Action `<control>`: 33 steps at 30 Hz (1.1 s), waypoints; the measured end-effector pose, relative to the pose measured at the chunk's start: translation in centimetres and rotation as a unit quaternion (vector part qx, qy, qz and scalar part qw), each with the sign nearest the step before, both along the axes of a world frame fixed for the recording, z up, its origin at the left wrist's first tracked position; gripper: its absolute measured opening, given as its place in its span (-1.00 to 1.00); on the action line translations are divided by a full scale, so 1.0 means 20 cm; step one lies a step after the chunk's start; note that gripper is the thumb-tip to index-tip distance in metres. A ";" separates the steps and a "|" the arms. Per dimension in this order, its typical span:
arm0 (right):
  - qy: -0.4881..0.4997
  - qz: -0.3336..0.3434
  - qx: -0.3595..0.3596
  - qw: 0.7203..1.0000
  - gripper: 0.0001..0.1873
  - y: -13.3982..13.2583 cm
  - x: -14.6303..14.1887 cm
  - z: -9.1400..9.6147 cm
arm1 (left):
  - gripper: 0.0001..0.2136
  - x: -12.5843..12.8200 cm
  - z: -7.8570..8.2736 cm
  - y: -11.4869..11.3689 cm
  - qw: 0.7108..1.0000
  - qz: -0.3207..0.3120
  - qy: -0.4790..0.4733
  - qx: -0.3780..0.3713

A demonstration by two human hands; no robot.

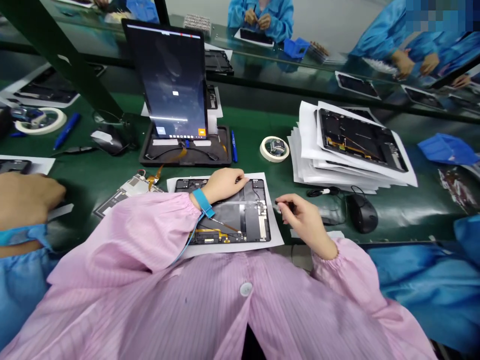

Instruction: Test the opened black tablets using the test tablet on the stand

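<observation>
Rests L hand palm-down across upper part of open tablet chassis, fingers partly bent; can't tell if gripping anything. Wears blue strap on L wrist. Pinches tiny piece, too small to ID, betw. thumb & fingertips of R hand, just beside chassis at 3 o'clock. Has chassis on white sheet on green table, right in front of torso. Around chassis, has lit tablet propped upright in black tray at 11, blue pen at 12, tape roll at 1, paper stack w/ 2nd chassis atop at 2, black mouse farther out at 3, co-worker's hand at 9.
</observation>
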State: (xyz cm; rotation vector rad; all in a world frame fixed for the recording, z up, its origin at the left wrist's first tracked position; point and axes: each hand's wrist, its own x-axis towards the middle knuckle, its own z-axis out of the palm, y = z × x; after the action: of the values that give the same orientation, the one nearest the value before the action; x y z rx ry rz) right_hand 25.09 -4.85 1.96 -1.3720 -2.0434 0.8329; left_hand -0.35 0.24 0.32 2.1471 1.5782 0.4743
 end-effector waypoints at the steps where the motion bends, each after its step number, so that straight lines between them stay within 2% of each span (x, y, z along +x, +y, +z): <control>1: 0.046 -0.005 -0.075 0.996 -0.77 -0.02 -0.01 -0.01 | -0.68 0.00 0.00 0.00 1.000 -0.001 0.003 -0.001; 3: 0.128 -0.012 -0.189 0.974 -0.72 -0.02 -0.02 -0.03 | -0.68 0.00 -0.01 0.00 1.000 -0.004 0.010 -0.001; 5: 0.174 -0.010 -0.243 0.954 -0.66 -0.01 -0.04 -0.04 | -0.68 0.00 -0.01 0.01 1.000 -0.005 0.012 -0.002; 10: 0.193 0.015 -0.293 0.936 -0.63 0.03 -0.05 -0.05 | -0.69 0.00 -0.02 0.01 1.000 -0.004 0.009 0.000; 13: 0.186 0.032 -0.291 0.938 -0.65 0.03 -0.05 -0.07 | -0.68 0.00 -0.02 0.01 1.000 -0.003 0.014 0.000; 15: 0.129 0.026 -0.240 0.962 -0.68 0.02 -0.07 -0.07 | -0.68 0.00 -0.02 0.01 1.000 -0.001 0.017 0.001; 17: -0.005 0.000 -0.121 0.993 -0.70 -0.01 -0.10 -0.06 | -0.68 0.00 -0.02 0.01 1.000 0.000 0.018 0.001; 18: -0.089 -0.011 -0.046 0.995 -0.68 -0.03 -0.12 -0.06 | -0.68 0.00 -0.02 0.01 1.000 0.001 0.017 0.000; 20: -0.230 -0.002 0.085 0.969 -0.60 -0.08 -0.14 -0.04 | -0.67 0.00 -0.02 0.01 1.000 0.003 0.013 -0.004; 22: -0.294 0.036 0.155 0.942 -0.53 -0.11 -0.16 -0.04 | -0.67 0.00 -0.01 0.01 1.000 0.002 0.010 -0.007; 24: -0.297 0.065 0.178 0.936 -0.51 -0.12 -0.17 -0.06 | -0.67 0.00 -0.01 0.01 1.000 -0.001 0.012 -0.005; 26: -0.280 0.065 0.182 0.940 -0.51 -0.12 -0.18 -0.07 | -0.67 0.00 -0.02 0.01 1.000 -0.001 0.015 0.000; 30: -0.240 0.074 0.149 0.957 -0.45 -0.12 -0.16 -0.06 | -0.67 0.00 -0.02 0.01 1.000 -0.002 0.014 0.002; 32: -0.195 0.040 0.157 0.967 -0.44 -0.10 -0.08 -0.03 | -0.67 -0.01 -0.02 0.01 1.000 -0.006 0.010 -0.002; 33: -0.171 -0.019 0.188 0.967 -0.46 -0.10 -0.01 -0.02 | -0.67 -0.01 -0.02 0.01 1.000 -0.007 0.008 -0.003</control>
State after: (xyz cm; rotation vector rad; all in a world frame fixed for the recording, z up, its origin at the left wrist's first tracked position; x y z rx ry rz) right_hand 24.86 -6.76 1.65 -1.3974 -2.2729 0.1768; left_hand -0.51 0.46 -0.10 2.1613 1.5711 0.4484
